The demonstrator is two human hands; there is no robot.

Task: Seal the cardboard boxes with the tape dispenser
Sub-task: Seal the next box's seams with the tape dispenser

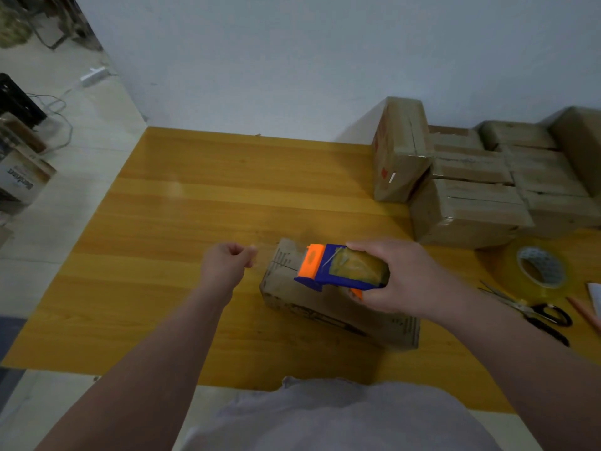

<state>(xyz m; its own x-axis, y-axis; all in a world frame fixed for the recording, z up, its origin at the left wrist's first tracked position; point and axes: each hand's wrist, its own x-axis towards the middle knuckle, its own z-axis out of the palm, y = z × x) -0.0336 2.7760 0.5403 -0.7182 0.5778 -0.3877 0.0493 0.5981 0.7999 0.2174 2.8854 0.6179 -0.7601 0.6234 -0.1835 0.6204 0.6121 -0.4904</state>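
Observation:
A small cardboard box point(328, 307) lies on the yellow wooden table point(182, 222) in front of me. My right hand point(403, 281) grips a blue and orange tape dispenser point(341, 268) just above the box's top, its orange end pointing left. My left hand point(227, 265) hovers left of the box with thumb and fingertips pinched together. A faint sheen between the pinch and the dispenser looks like a strip of clear tape. The box's right end is hidden under my right hand.
Several cardboard boxes point(474, 196) are stacked at the table's back right against the white wall. A spare roll of clear tape point(540, 268), black-handled scissors point(540, 314) and a pencil point(585, 312) lie at the right edge. More items stand on the floor at left.

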